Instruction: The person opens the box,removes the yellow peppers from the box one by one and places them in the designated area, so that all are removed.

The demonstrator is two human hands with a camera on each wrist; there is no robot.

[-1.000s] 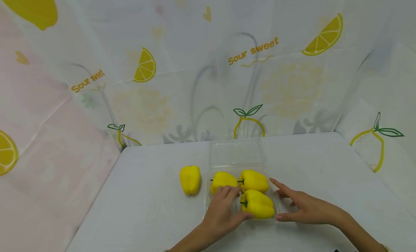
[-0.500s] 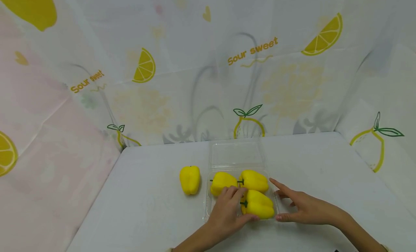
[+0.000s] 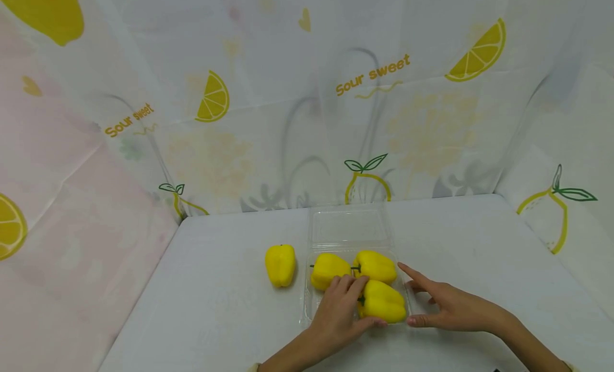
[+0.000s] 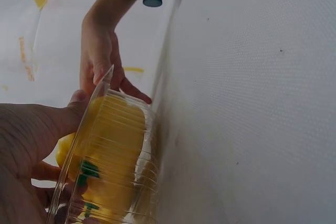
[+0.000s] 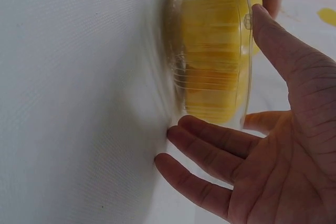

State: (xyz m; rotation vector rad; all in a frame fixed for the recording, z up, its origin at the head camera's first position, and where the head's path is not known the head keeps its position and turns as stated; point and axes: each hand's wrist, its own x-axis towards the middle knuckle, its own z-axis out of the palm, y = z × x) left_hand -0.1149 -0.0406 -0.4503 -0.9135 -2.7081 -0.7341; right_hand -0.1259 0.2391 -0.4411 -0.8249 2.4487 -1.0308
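A clear plastic clamshell container [image 3: 305,302] stands on the table with its lid [image 3: 350,227] folded back. Three yellow bell peppers lie in it: one at back left [image 3: 330,271], one at back right [image 3: 376,267], one at front right [image 3: 385,302]. My left hand [image 3: 336,308] reaches over the container's front, its curled fingers and thumb around the stem end of the front right pepper. Spread along the container's right side, my right hand [image 3: 451,308] touches the rim with thumb and index finger. In the right wrist view its other fingers [image 5: 194,182] extend low beside the container.
Another yellow bell pepper [image 3: 280,265] lies on the white table [image 3: 216,308], left of the container. A lemon-printed curtain [image 3: 268,121] rises behind the table and along both sides.
My left hand has slid rightward from the container's front left area onto the front right pepper, which has shifted slightly right. My right hand has stayed in place.
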